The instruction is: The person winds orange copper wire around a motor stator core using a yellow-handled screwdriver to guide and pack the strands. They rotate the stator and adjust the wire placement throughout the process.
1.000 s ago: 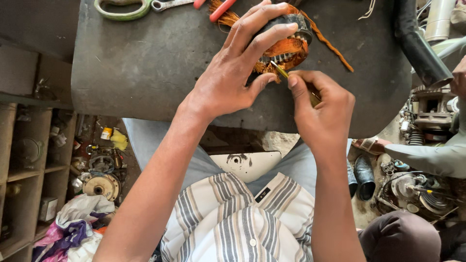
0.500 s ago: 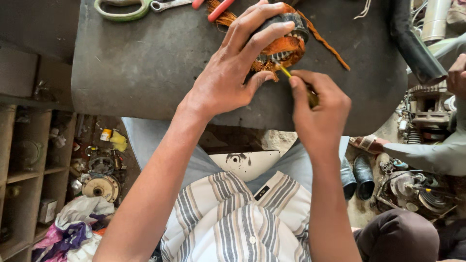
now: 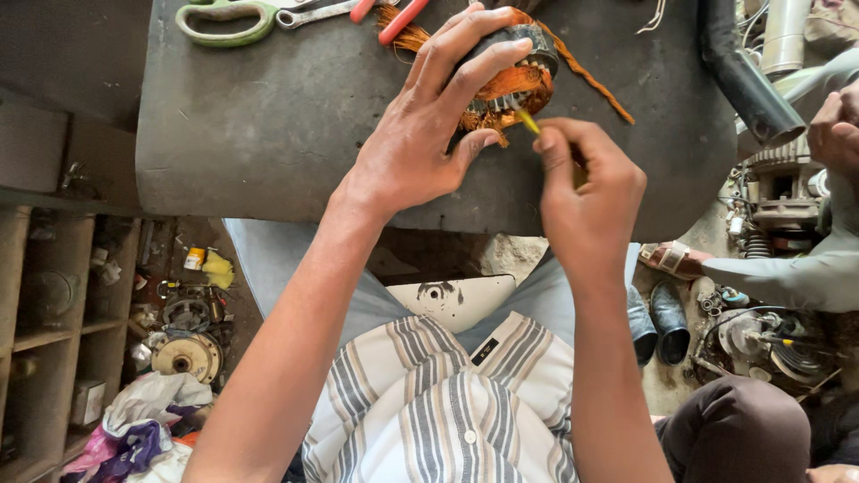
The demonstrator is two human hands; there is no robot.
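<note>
A dark motor stator wound with copper-orange wire [image 3: 517, 82] lies on the dark round table [image 3: 268, 116]. My left hand [image 3: 428, 134] is spread over the stator, fingers gripping its top and near side. My right hand [image 3: 586, 183] pinches a thin yellow stick [image 3: 528, 121] whose tip pokes into the copper windings at the stator's near edge. Most of the stick is hidden inside my fist. A loose strand of copper wire [image 3: 591, 76] trails off to the right.
Green-handled scissors [image 3: 224, 18], a metal wrench and red-handled pliers [image 3: 394, 18] lie at the table's far edge. A black pipe [image 3: 743, 72] leans at the right. Another person's arm and hand [image 3: 832, 134] are at the right. Shelves and motor parts [image 3: 183, 353] sit on the floor left.
My right hand has shifted slightly toward the stator, working the yellow stick at the windings. My left hand keeps its hold.
</note>
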